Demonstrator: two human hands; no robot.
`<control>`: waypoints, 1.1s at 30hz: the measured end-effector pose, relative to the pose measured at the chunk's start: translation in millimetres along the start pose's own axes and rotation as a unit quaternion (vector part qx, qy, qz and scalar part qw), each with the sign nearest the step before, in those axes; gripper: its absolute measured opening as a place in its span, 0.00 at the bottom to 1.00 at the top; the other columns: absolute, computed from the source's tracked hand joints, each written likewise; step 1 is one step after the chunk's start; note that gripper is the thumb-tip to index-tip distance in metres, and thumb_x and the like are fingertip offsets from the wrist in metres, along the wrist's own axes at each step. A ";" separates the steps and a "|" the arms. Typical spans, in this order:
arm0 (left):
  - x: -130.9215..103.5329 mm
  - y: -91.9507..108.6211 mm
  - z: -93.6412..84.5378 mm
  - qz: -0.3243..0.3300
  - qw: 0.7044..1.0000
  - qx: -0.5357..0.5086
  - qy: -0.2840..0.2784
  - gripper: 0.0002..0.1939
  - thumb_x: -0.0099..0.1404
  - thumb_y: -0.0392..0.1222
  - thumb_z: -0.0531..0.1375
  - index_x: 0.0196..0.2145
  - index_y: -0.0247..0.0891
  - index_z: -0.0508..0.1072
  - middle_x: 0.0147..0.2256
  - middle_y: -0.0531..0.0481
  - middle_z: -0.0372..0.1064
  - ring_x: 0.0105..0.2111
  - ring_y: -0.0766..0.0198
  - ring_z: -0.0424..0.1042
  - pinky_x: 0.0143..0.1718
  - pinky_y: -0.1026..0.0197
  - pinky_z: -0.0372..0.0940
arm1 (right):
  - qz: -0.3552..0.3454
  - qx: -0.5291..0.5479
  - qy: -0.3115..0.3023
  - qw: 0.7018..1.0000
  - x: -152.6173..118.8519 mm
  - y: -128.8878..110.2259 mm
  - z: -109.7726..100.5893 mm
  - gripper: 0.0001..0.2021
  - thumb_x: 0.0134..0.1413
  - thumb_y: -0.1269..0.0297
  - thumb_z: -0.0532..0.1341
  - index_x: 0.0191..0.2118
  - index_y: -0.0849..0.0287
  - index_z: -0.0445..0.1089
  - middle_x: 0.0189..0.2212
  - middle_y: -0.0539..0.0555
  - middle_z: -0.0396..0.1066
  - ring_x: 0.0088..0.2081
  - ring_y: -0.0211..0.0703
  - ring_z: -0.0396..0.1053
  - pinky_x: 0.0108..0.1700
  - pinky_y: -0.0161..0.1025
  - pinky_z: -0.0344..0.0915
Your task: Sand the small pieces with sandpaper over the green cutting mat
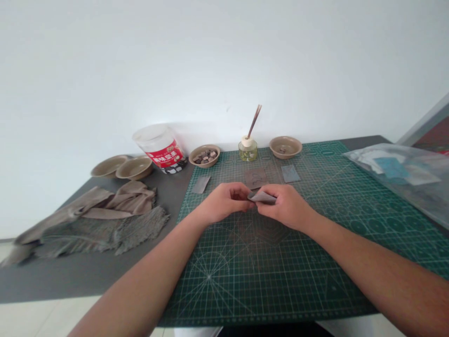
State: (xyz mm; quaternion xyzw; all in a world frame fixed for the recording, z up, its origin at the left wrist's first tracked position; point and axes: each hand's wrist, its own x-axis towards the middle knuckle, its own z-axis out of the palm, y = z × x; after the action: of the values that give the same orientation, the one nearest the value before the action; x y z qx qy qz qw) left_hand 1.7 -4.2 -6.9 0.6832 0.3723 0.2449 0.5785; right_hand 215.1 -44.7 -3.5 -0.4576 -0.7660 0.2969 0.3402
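Over the green cutting mat [224,281], my right hand [286,206] pinches a folded grey sheet of sandpaper [264,197] between thumb and fingers. My left hand [226,203] meets it from the left, its thumb and fingers closed at the paper's edge. Whatever lies between the left fingertips is hidden or too small to name. Flat on the mat behind the hands lie a brown sandpaper square [256,178], a grey piece [290,173] to the right and another grey piece [201,185] to the left.
Small brownish chunks fill a bowl [205,156]; a second bowl [285,147] holds a tiny piece. Between them stands a reed diffuser [248,150]. At left are a plastic tub [164,152], two stacked-looking bowls [135,167] and crumpled cloths [101,220]. A plastic bag [403,173] lies right.
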 end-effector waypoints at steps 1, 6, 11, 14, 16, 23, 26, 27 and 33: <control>-0.1 -0.1 0.1 -0.001 1.000 0.009 0.004 0.12 0.57 0.40 0.69 0.38 0.33 0.76 0.30 0.50 0.75 0.29 0.67 0.72 0.32 0.64 0.65 | -0.001 -0.005 0.000 1.000 -0.4 -0.9 0.4 0.01 0.51 0.67 0.65 0.32 0.56 0.75 0.25 0.45 0.72 0.28 0.37 0.67 0.31 0.35 0.58; -1.6 2.8 0.7 0.009 0.999 0.019 0.030 0.13 0.58 0.43 0.69 0.38 0.34 0.76 0.28 0.51 0.75 0.26 0.68 0.71 0.29 0.65 0.65 | -0.008 -0.022 0.016 1.000 -0.7 -3.5 0.8 0.03 0.51 0.69 0.65 0.33 0.55 0.74 0.26 0.44 0.73 0.28 0.36 0.68 0.32 0.34 0.59; -2.6 5.7 -0.5 0.011 0.999 0.013 0.041 0.13 0.57 0.43 0.70 0.38 0.34 0.76 0.28 0.51 0.75 0.26 0.68 0.72 0.29 0.66 0.64 | -0.027 -0.012 0.030 0.999 -1.1 -3.5 1.3 0.07 0.52 0.70 0.64 0.37 0.54 0.76 0.31 0.45 0.77 0.32 0.38 0.72 0.36 0.34 0.62; -3.1 6.6 -1.7 0.002 0.999 0.009 0.037 0.14 0.58 0.43 0.70 0.38 0.33 0.76 0.27 0.51 0.75 0.26 0.68 0.72 0.29 0.66 0.65 | -0.037 -0.010 0.034 0.999 -1.9 -2.9 2.3 0.08 0.54 0.70 0.65 0.39 0.53 0.77 0.34 0.45 0.79 0.35 0.39 0.74 0.39 0.34 0.64; -3.4 6.9 -2.2 -0.002 0.999 0.006 0.033 0.13 0.58 0.43 0.70 0.38 0.33 0.76 0.27 0.51 0.75 0.26 0.68 0.72 0.29 0.66 0.66 | -0.047 -0.019 0.036 0.998 -2.4 -2.4 2.6 0.09 0.54 0.70 0.65 0.40 0.52 0.78 0.37 0.47 0.79 0.38 0.40 0.75 0.41 0.35 0.65; -2.0 5.7 -1.9 0.010 0.999 -0.038 0.025 0.13 0.55 0.36 0.71 0.38 0.34 0.75 0.32 0.50 0.77 0.31 0.68 0.74 0.34 0.65 0.67 | -0.013 0.011 0.035 0.999 -2.5 1.5 -0.4 0.09 0.57 0.67 0.64 0.42 0.51 0.79 0.35 0.46 0.80 0.35 0.41 0.76 0.37 0.36 0.66; -1.4 5.7 -2.4 0.006 0.999 -0.024 0.021 0.12 0.57 0.38 0.70 0.38 0.33 0.76 0.31 0.50 0.77 0.29 0.67 0.73 0.33 0.65 0.67 | -0.015 0.012 0.029 0.999 -2.4 3.0 0.4 0.08 0.56 0.67 0.65 0.41 0.51 0.80 0.33 0.46 0.80 0.33 0.40 0.76 0.35 0.36 0.66; -1.3 5.8 -2.6 0.007 1.000 -0.022 0.019 0.12 0.57 0.39 0.70 0.38 0.33 0.76 0.31 0.49 0.77 0.29 0.67 0.73 0.33 0.64 0.67 | -0.017 0.015 0.026 0.999 -2.3 3.3 1.0 0.08 0.56 0.67 0.65 0.41 0.51 0.80 0.33 0.46 0.80 0.33 0.40 0.76 0.35 0.35 0.66; -1.7 5.1 -2.4 0.004 0.999 -0.025 0.020 0.13 0.56 0.38 0.70 0.39 0.33 0.76 0.30 0.50 0.77 0.29 0.67 0.74 0.33 0.64 0.68 | -0.031 0.005 0.043 0.999 -1.8 3.6 2.4 0.09 0.56 0.68 0.65 0.42 0.51 0.80 0.36 0.47 0.81 0.35 0.41 0.76 0.37 0.36 0.66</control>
State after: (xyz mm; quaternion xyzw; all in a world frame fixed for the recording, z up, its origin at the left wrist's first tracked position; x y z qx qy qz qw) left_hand 0.0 -4.4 -1.3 0.6651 0.3750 0.2698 0.5867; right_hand 215.6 -45.2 -8.1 -0.4443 -0.7628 0.2699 0.3846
